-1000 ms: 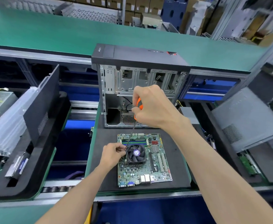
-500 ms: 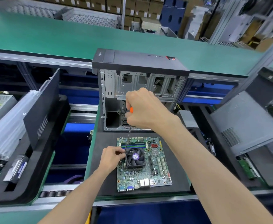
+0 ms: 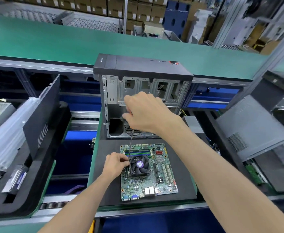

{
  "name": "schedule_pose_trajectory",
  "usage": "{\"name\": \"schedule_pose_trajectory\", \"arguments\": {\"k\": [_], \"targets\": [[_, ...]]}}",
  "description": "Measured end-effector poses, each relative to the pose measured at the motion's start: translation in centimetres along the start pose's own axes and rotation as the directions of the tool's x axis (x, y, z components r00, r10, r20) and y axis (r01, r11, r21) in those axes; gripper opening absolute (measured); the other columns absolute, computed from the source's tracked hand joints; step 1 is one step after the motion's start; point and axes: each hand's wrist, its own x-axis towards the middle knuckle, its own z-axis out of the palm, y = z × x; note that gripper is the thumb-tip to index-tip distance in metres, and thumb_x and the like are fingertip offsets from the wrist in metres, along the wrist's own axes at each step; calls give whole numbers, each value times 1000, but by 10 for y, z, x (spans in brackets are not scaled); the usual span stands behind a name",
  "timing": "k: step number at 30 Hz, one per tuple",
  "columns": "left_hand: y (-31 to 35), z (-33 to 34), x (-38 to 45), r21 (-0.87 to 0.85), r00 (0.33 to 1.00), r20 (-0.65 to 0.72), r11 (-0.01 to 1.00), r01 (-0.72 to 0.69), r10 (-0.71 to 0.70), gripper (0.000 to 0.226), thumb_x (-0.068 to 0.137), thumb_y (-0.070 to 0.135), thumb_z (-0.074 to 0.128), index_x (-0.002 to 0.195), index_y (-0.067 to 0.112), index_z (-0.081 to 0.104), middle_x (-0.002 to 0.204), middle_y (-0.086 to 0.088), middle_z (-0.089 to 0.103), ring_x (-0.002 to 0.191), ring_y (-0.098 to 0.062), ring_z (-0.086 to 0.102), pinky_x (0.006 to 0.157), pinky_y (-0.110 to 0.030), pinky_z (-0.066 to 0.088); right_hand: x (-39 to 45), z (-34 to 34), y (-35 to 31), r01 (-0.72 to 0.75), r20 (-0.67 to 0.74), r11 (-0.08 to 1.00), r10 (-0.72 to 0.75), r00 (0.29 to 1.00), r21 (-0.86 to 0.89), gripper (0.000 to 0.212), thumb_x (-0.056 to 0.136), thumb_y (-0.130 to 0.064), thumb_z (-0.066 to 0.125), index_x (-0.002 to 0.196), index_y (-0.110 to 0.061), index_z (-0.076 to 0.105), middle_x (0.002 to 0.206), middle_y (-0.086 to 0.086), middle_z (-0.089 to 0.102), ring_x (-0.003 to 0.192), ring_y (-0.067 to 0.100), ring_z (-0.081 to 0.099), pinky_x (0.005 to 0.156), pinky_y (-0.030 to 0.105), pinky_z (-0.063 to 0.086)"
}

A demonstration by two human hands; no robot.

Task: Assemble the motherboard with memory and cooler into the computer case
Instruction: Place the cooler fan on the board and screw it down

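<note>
With the right hand point(image 3: 148, 115) gripping the screwdriver point(image 3: 130, 145) and left hand point(image 3: 116, 165) apparently pinching its tip beside the cooler point(image 3: 139, 165), a slip could gouge the motherboard point(image 3: 154, 182).

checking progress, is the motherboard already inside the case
No, the motherboard lies flat on the black mat in front of the open case.

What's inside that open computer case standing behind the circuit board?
The computer case shows bare metal drive bays, a dark lower compartment and a mesh vent. The right hand, holding the screwdriver, covers its middle.
</note>
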Motion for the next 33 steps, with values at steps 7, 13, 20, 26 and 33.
{"name": "schedule_pose_trajectory", "arguments": {"k": [7, 13, 20, 26, 33], "targets": [[0, -1, 0, -43, 1000, 7, 999, 2, -2, 15, 77, 15, 85, 71, 24, 74, 71, 9, 73, 73, -2, 67, 74, -22, 52, 2, -2, 2, -70, -19, 996, 69, 997, -57, 25, 92, -31, 57, 84, -13, 42, 70, -2, 28, 73, 30, 43, 64, 38, 33], [-1, -1, 4, -68, 999, 17, 997, 36, -35, 9, 77, 16, 86, 84, 14, 80, 84, 2, 75, 87, -14, 68, 88, -33, 54, 2, -7, 6, -7, 119, 990, -10, 993, 141, 21, 74, -19, 61, 92, -17, 53, 87, 1, 49, 82, 31, 53, 68, 40, 45], [-3, 0, 6, -43, 999, 30, 998, 36, -35, 12, 79, 19, 85, 90, 14, 81, 93, 0, 75, 103, -19, 64, 95, -37, 51, 1, -2, 2, -4, 58, 997, -1, 998, 82, 22, 81, -25, 62, 95, -17, 47, 84, 2, 43, 79, 31, 50, 65, 40, 39], [-4, -4, 2, -45, 999, 51, 999, -6, 9, 12, 80, 8, 82, 87, 18, 78, 81, 4, 75, 83, -6, 69, 88, -31, 57, 1, 2, -2, -75, -47, 996, 73, 996, -39, 22, 91, -28, 57, 84, -12, 43, 70, -2, 28, 70, 31, 41, 62, 38, 31], [-3, 1, -2, 0, 999, 50, 1000, 13, -13, 15, 82, 5, 77, 82, 20, 73, 81, 2, 74, 75, -9, 70, 84, -29, 55, 0, -1, -4, -27, 38, 993, 23, 999, 114, 16, 80, -19, 62, 91, -14, 51, 82, 2, 46, 78, 32, 49, 64, 38, 37]]}}
